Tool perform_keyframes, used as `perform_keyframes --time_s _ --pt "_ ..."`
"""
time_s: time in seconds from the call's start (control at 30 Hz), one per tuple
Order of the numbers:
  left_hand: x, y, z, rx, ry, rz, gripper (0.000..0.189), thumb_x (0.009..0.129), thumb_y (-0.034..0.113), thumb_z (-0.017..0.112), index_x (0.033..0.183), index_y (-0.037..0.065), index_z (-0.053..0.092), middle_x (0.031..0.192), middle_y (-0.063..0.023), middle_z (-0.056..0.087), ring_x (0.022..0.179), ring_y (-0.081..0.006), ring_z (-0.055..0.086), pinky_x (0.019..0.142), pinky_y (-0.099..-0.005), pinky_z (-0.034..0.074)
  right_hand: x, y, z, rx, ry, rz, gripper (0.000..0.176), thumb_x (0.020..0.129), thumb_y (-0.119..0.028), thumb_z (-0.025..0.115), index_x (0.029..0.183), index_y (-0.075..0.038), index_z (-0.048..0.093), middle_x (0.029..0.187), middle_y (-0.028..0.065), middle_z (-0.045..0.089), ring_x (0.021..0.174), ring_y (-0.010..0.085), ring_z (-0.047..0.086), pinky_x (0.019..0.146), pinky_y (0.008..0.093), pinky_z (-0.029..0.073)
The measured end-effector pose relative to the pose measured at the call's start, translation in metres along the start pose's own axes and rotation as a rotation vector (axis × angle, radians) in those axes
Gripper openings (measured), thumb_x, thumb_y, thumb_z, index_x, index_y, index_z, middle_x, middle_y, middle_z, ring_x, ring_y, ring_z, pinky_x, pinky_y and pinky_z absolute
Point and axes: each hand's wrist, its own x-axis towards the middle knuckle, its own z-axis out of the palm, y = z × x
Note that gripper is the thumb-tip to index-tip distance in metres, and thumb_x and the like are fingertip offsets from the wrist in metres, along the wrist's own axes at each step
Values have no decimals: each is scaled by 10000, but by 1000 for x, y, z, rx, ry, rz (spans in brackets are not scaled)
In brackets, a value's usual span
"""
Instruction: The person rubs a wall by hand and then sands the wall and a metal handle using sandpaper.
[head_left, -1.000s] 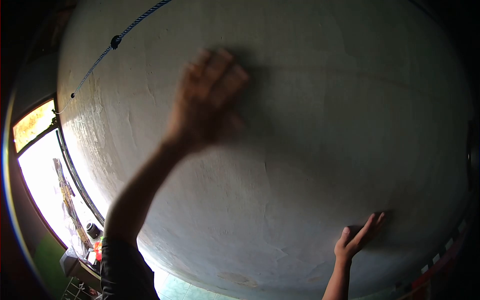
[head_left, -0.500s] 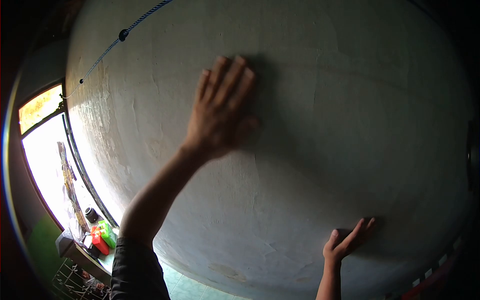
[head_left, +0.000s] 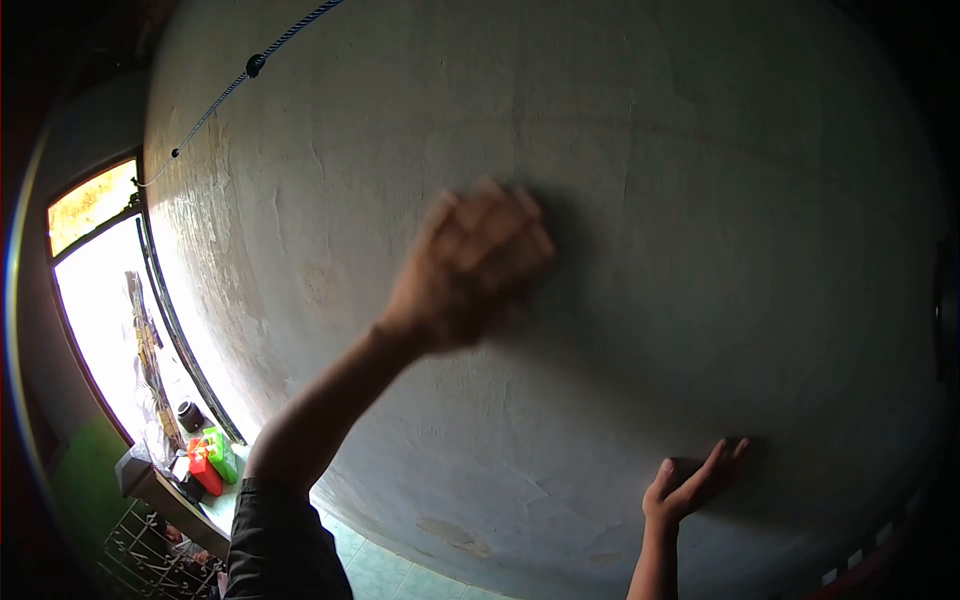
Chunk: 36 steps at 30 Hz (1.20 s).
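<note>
A grey, rough-plastered wall (head_left: 660, 300) with fine cracks and peeling patches fills most of the view. My left hand (head_left: 475, 265) is over the middle of this wall, back towards me, its fingers foreshortened and smeared by motion. It casts a soft shadow just to its right, and a dark sleeve (head_left: 285, 540) covers the upper arm. Lower right, my right hand (head_left: 690, 490) lies against the wall with thumb and fingers spread and nothing in it.
A blue-white rope (head_left: 215, 105) with knots runs across the upper left. Beside the bright window (head_left: 95, 290), red (head_left: 205, 468) and green (head_left: 220, 455) containers and a dark jar (head_left: 189, 415) stand on a ledge. Below are a metal rack (head_left: 150, 555) and pale tiles (head_left: 395, 575).
My left hand has moved down and slightly right over the wall, its stretched fingers now looking bunched and blurred. My right hand stays in nearly the same place. The view has shifted slightly.
</note>
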Motion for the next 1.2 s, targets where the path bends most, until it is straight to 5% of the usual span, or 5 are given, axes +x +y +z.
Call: perform_keyframes --time_s 0.33,0.53,0.73,0.93,1.2 --pt "4 -60 18 21 348 -242 707 921 351 698 1550 231 400 1674 -94 223 1562 -329 153 1263 -563 132 -3 5 3 17 -11 5 739 1039 -506 427 1583 -25 290 1635 285 234 1496 528 224 1175 666 201" --pt "-56 -25 54 -91 209 241 781 878 462 730 1551 411 339 1660 -11 271 1532 -289 256 1250 -559 202 -2 3 3 6 14 7 737 1043 -501 430 1583 -20 290 1645 270 223 1508 504 216 1184 641 204" --pt "-83 -79 64 -87 491 -449 661 839 104 654 1473 103 470 1629 -157 337 1533 -379 241 1234 -570 156 -25 -41 13 31 19 119 771 1040 -517 440 1608 -35 240 1669 254 166 1532 489 149 1189 648 160" --pt "-207 45 135 -225 314 -93 573 818 269 735 1377 279 608 1600 -146 396 1508 -394 308 1239 -576 141 -73 -110 23 95 -165 -3 824 1014 -489 518 1614 -22 201 1679 263 112 1524 547 69 1181 692 74" --pt "-273 -117 154 -308 486 -868 695 932 174 467 1599 70 300 1670 -238 205 1555 -437 129 1243 -580 52 -69 -160 37 171 -113 164 803 1035 -393 501 1616 11 122 1682 271 8 1547 492 -17 1208 652 37"
